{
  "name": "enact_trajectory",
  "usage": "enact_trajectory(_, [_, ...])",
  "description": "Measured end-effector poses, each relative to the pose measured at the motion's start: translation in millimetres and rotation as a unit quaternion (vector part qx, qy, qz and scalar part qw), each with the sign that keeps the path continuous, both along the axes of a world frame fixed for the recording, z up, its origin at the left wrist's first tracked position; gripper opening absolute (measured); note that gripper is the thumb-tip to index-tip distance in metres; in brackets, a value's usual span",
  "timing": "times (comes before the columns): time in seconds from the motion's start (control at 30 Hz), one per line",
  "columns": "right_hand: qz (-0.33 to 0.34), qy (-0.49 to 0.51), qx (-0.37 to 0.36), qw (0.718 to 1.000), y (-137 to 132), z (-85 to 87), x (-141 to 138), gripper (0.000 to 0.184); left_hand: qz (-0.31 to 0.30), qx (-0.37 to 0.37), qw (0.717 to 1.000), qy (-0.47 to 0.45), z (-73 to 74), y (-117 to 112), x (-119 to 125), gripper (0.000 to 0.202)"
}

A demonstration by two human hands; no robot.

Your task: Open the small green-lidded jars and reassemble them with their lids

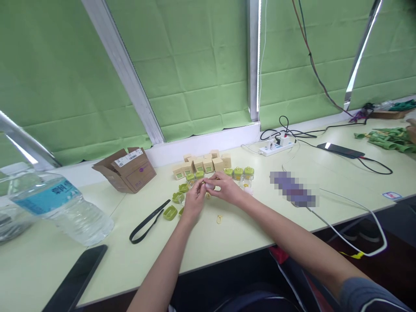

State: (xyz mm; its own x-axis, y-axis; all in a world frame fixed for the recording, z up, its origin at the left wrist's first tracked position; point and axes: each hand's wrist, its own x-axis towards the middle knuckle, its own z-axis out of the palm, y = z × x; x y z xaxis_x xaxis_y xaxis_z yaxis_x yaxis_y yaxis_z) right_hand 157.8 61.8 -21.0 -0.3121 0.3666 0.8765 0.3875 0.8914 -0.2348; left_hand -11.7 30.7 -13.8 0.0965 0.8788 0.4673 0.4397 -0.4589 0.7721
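Note:
My left hand (pixel 194 200) and my right hand (pixel 227 187) meet over the pale green table (pixel 247 225), fingers pinched together on a small clear item (pixel 208 185) held between them. Around the hands lie several small green lids (pixel 170 212) and green-capped clear containers (pixel 238 172). Behind them stands a cluster of small tan boxes (pixel 203 164). A little yellow ring (pixel 219 219) lies on the table just in front of my hands.
An open cardboard box (pixel 126 170) sits at the left, a black strap (pixel 147 222) beside it. A water bottle (pixel 58 203) lies near left, a dark phone (pixel 76 279) at the front edge. A power strip (pixel 276 148), cables, another phone (pixel 340 150) and green parts (pixel 390 139) are right.

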Motion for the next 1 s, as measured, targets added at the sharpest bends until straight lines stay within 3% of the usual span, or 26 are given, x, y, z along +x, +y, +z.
enact_trajectory(0.23, [0.036,-0.008,0.023,0.999,3.2,2.0,5.2,0.024,0.001,-0.007,1.000,0.019,-0.7,1.9,-2.1,0.049])
enact_trajectory(0.5, [0.027,0.013,0.024,0.999,0.9,2.1,2.6,0.016,0.006,0.016,0.999,0.037,-0.9,1.7,-1.6,0.048])
enact_trajectory(0.73, [0.022,0.045,0.005,0.999,-1.0,-0.7,-1.5,0.021,0.001,0.017,1.000,0.025,3.2,-1.1,-1.6,0.049])
enact_trajectory(1.0, [0.019,0.041,0.001,0.999,-0.6,-2.5,-1.2,0.021,-0.001,0.037,0.999,0.039,-2.3,1.9,-4.7,0.047])
